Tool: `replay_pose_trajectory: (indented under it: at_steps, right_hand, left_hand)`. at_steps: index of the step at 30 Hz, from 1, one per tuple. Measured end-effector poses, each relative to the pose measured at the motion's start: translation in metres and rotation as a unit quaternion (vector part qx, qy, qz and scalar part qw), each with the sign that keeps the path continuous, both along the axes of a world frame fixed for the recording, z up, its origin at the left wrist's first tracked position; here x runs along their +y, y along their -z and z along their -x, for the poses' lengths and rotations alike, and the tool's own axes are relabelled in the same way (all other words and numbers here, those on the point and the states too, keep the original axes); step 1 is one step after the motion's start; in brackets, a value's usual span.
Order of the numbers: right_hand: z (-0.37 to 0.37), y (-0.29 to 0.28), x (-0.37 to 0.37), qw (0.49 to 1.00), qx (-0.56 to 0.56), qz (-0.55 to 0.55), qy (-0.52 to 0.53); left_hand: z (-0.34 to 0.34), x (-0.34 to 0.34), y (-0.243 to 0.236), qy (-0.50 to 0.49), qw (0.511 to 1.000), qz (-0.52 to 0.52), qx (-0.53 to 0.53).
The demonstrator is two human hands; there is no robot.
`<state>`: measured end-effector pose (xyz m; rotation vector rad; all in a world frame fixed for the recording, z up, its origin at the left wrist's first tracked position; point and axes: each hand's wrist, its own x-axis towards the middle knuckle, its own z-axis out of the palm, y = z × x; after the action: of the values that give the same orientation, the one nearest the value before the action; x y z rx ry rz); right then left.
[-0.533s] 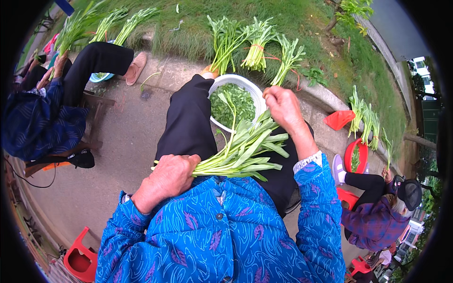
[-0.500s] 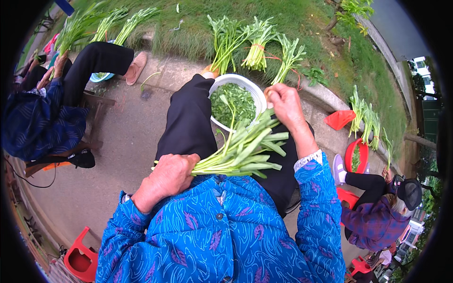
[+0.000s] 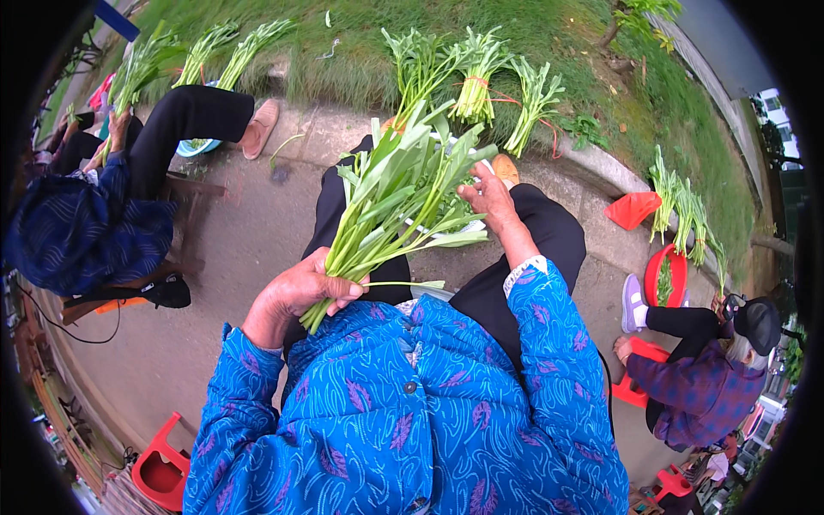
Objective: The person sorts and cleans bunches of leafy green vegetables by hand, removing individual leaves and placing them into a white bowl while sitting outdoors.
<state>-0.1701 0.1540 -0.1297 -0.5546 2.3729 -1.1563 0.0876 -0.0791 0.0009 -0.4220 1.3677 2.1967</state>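
My left hand (image 3: pixel 311 290) is wrapped round the lower stems of a bunch of leafy greens (image 3: pixel 386 193), held tilted over my lap with its leaves pointing away. One thin stem sticks out to the right below the bunch. My right hand (image 3: pixel 493 206) is at the right edge of the leaves, fingers loosely bent and apart; whether they touch a leaf is unclear. Behind the bunch, between my knees, is a white basket (image 3: pixel 470 230), mostly hidden. The cut greens in it barely show.
Tied bundles of greens (image 3: pixel 476 81) stand along the kerb ahead. On the left, a seated person (image 3: pixel 94 219) holds greens near a blue basin (image 3: pixel 199 147). On the right, another person (image 3: pixel 699 382) sits by a red basin (image 3: pixel 666 276). A red stool (image 3: pixel 161 468) is at lower left.
My left hand has swung the bunch from pointing right to pointing ahead, across the basket. My right hand has come back from the basket's far right rim to the leaves, and its fingers have loosened.
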Motion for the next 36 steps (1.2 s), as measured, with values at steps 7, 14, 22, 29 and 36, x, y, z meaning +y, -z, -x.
replay_pose_trajectory:
  at_steps: [7,14,22,29,36]
  right_hand:
    - [0.000,-0.036,0.027,0.998,0.002,0.005,0.055]
    - [0.012,-0.083,0.033,0.967,0.062,0.243,0.043]
    - [0.008,-0.161,0.014,0.949,0.145,0.258,-0.106]
    - [0.001,-0.189,0.006,0.938,0.193,0.207,-0.201]
    - [0.001,-0.189,0.003,0.926,0.196,0.216,-0.239]
  left_hand:
    - [-0.002,0.004,-0.003,0.000,0.999,-0.036,-0.006]
    - [-0.007,0.004,0.004,0.048,0.998,-0.028,0.013]
    - [-0.009,0.003,-0.004,0.065,0.997,-0.029,0.023]
    - [-0.011,0.002,-0.006,0.090,0.995,-0.031,0.029]
    - [-0.011,0.004,-0.009,0.080,0.997,-0.018,0.012]
